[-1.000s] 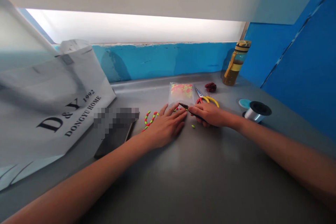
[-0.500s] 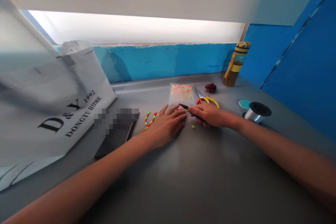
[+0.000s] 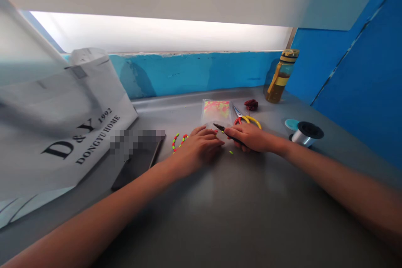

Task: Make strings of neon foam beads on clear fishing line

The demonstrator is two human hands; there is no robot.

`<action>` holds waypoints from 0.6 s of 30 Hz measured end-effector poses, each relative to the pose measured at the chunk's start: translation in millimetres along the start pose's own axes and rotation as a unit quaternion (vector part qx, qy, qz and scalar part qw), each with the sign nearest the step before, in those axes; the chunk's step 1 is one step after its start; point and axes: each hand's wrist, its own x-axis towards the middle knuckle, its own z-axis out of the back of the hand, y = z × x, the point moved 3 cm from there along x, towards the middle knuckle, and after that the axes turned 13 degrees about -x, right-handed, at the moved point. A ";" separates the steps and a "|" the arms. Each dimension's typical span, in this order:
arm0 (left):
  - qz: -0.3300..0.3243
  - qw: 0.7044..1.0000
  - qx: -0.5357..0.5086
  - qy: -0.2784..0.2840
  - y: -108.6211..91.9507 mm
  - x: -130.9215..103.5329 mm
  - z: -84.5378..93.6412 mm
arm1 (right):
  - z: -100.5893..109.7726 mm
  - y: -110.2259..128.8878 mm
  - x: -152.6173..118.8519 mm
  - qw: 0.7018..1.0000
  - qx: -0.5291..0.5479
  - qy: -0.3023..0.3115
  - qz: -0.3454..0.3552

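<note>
My right hand (image 3: 249, 137) is wrapped round black-handled long-nose pliers (image 3: 230, 132), whose dark tip points left toward my left fingers. My left hand (image 3: 202, 146) is arched over the table, palm down, its fingers bent and somewhat apart. A string of red and yellow-green beads (image 3: 173, 144) curls out on its left side. Red beads show by the left fingertips, partly hidden by them. One loose green bead (image 3: 231, 152) lies between the hands. Behind them is a clear bag of pink and yellow beads (image 3: 216, 109). Scissors (image 3: 246, 118) with red and yellow handles lie beyond my right hand.
A spool of clear line (image 3: 304, 135) and a turquoise disc (image 3: 292, 124) are at the right. Farther back stand a dark red bundle (image 3: 251, 104) and a drink bottle (image 3: 279, 79). To the left are a dark flat case (image 3: 138, 167) and a large white bag (image 3: 63, 117).
My left hand has gone from lying flat with outstretched fingers to an arched shape, its fingers bent and the wrist raised slightly. My right hand and the pliers have barely moved.
</note>
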 end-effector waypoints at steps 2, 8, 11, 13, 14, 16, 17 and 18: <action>0.007 1.000 -0.008 -0.002 1.1 0.3 1.2 | 0.4 1.0 -0.4 1.000 0.001 0.003 0.003; 0.021 0.999 -0.039 0.002 -0.5 -0.3 2.3 | 0.7 0.6 -0.6 1.000 -0.006 0.003 -0.003; 0.043 0.997 -0.053 -0.028 -1.0 -0.7 3.4 | 1.1 1.2 -1.5 1.000 -0.004 0.002 -0.002; 0.091 0.990 -0.087 -0.060 -0.4 -0.2 5.6 | 1.5 1.9 -2.1 1.000 -0.003 0.001 -0.003; 0.124 0.983 -0.113 -0.073 0.3 0.2 6.8 | 1.6 2.1 -2.3 1.000 -0.002 0.002 -0.004; 0.193 0.959 -0.184 -0.095 1.8 1.2 8.9 | 1.5 1.9 -2.1 1.000 0.003 0.003 -0.006; 0.226 0.941 -0.225 -0.112 2.9 1.5 10.0 | 1.4 1.5 -1.8 1.000 0.005 0.003 -0.007; 0.253 0.921 -0.266 -0.128 4.2 1.7 10.9 | 1.1 1.0 -1.3 1.000 0.006 0.003 -0.008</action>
